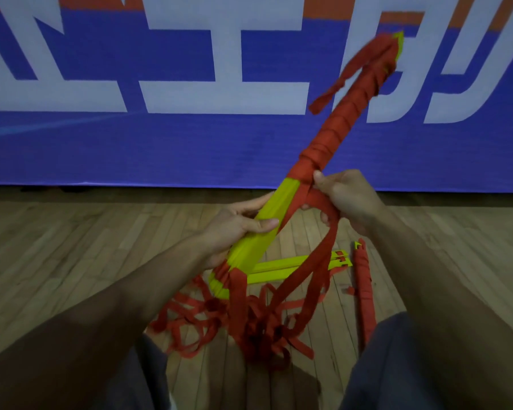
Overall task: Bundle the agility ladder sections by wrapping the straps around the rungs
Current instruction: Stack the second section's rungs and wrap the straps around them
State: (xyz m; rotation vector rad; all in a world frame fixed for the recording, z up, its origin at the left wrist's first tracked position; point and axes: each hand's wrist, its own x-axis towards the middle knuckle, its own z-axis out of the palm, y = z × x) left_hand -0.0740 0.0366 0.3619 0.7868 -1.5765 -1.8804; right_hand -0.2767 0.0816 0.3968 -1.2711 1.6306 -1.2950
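Rungs stacked into one yellow bundle (285, 196) are held tilted, with the far end raised up and away beyond the right hand, which I judge keeps the working end clear so each turn can be laid tight. Red strap (336, 125) already coils over the upper part, and the winding stops just above the right hand. The left hand (237, 229) curls round the bare yellow section below the wrap, thumb laid across the top, steadying the bundle. The right hand (350, 199) pinches the strap at the edge of the last turn, fingers curled on it, seemingly holding tension. Loose straps (249, 321) hang tangled below both hands onto the floor (71, 247). Under the right hand lie flat unwrapped rungs (293, 266) and a wrapped bundle (363, 279).
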